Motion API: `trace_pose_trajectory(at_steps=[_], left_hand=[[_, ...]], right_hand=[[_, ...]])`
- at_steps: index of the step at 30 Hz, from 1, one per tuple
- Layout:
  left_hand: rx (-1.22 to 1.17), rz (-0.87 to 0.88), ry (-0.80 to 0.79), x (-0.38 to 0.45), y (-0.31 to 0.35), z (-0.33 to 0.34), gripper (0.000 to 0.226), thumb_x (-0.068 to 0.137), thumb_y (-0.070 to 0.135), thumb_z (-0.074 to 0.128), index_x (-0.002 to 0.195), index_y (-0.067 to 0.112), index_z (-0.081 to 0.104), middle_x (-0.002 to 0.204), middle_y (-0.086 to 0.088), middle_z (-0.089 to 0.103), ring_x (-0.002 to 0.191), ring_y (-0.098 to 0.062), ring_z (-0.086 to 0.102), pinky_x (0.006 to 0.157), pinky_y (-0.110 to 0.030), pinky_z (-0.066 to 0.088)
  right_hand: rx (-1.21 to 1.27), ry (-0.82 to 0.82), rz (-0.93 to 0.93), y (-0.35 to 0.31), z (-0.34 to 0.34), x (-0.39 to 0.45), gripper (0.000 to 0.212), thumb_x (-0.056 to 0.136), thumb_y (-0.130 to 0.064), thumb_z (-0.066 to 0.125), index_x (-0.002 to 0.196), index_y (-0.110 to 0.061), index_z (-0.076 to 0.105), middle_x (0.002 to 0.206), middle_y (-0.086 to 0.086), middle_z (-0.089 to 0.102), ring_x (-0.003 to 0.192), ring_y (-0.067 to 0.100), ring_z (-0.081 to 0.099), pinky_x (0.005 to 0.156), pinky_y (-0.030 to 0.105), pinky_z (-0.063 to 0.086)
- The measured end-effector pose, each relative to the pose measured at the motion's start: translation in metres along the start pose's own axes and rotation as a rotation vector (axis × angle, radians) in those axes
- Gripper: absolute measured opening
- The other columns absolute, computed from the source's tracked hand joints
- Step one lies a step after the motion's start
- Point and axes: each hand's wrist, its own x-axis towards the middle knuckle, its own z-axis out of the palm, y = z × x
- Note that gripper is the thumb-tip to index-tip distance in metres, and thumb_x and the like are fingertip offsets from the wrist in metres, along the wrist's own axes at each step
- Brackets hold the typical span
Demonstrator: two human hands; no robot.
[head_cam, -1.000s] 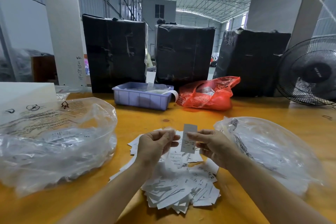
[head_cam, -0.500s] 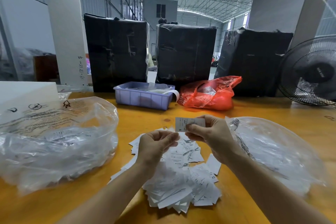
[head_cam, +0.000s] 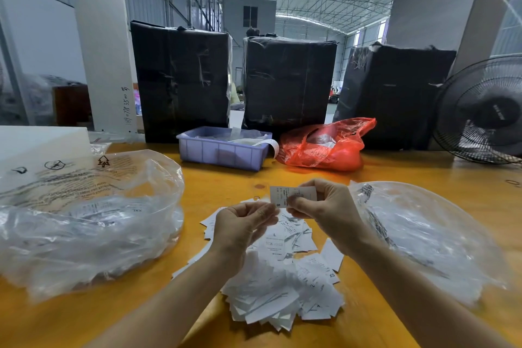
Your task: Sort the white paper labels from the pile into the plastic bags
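I see my right hand [head_cam: 324, 206] pinching one white paper label [head_cam: 291, 195] between thumb and fingers, held sideways above the table [head_cam: 226, 178]; it is a thin, flat rectangle printed with small text and an "S". My left hand [head_cam: 243, 224] sits just beside it at about 8 o'clock, fingers curled inward with the thumb meeting them close to the label's lower left corner; I cannot tell whether it actually grips the paper.

Directly below both hands, toward 6 o'clock, lies the pile of labels [head_cam: 282, 285], a loose, ragged heap of overlapping matte white slips, some showing size letters such as "L" and "XS".

At 9 o'clock from the pile slumps a large clear plastic bag [head_cam: 84, 220], crinkled and glossy, printed with black warning text and symbols, with labels showing inside. At 3 o'clock lies a second clear plastic bag [head_cam: 423, 234], rounded and wrinkled.

The table is smooth, orange-toned wood. Toward 12 o'clock stand a lavender ribbed plastic bin [head_cam: 223, 151] and a crumpled translucent red bag [head_cam: 324, 147], with three black film-wrapped blocks [head_cam: 288, 82] behind them. A black wire-caged fan [head_cam: 483, 110] stands at 2 o'clock.
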Motion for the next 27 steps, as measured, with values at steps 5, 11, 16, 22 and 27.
trace_pose_trajectory(at_steps=[5,11,16,22,27], left_hand=[[0.006,0.019,0.013,0.0020,-0.0004,-0.0022,0.015,0.066,0.012,0.075,0.077,0.007,0.067,0.065,-0.003,0.071,0.058,-0.008,0.067,0.057,-0.018,0.052],[0.049,0.031,0.022,0.0013,-0.0014,-0.0024,0.006,0.074,0.011,0.073,0.078,0.009,0.069,0.068,-0.002,0.073,0.058,-0.008,0.068,0.055,-0.015,0.051],[0.058,0.025,0.023,0.0012,-0.0019,-0.0027,0.016,0.070,0.023,0.073,0.081,0.011,0.070,0.069,-0.003,0.074,0.058,-0.008,0.068,0.064,-0.024,0.046],[0.032,-0.006,-0.033,0.0004,0.0008,-0.0025,0.031,0.051,0.021,0.078,0.080,0.012,0.072,0.078,-0.010,0.075,0.070,-0.016,0.073,0.070,-0.028,0.047],[0.047,0.011,-0.010,0.0000,0.0000,-0.0030,0.047,0.047,0.021,0.080,0.090,0.008,0.067,0.079,-0.010,0.075,0.073,-0.018,0.073,0.070,-0.027,0.048]], right_hand=[[0.028,-0.012,0.029,0.0006,-0.0001,0.0006,0.009,0.078,0.004,0.071,0.079,-0.001,0.063,0.077,0.013,0.068,0.064,0.019,0.069,0.065,0.030,0.060],[0.031,0.000,0.050,0.0007,0.0002,0.0001,0.011,0.077,0.007,0.070,0.079,0.000,0.062,0.080,0.019,0.068,0.063,0.022,0.069,0.064,0.030,0.059],[0.021,-0.051,0.066,-0.0023,0.0007,-0.0011,0.012,0.077,0.009,0.070,0.078,0.000,0.062,0.079,0.020,0.067,0.062,0.023,0.069,0.061,0.027,0.059],[-0.022,0.061,0.031,-0.0020,-0.0028,0.0001,0.009,0.077,0.008,0.070,0.081,0.005,0.062,0.080,0.022,0.067,0.066,0.027,0.068,0.066,0.036,0.059],[-0.010,0.099,0.001,-0.0033,-0.0040,0.0013,0.011,0.077,0.006,0.071,0.084,0.005,0.063,0.082,0.021,0.068,0.066,0.025,0.070,0.063,0.028,0.059]])
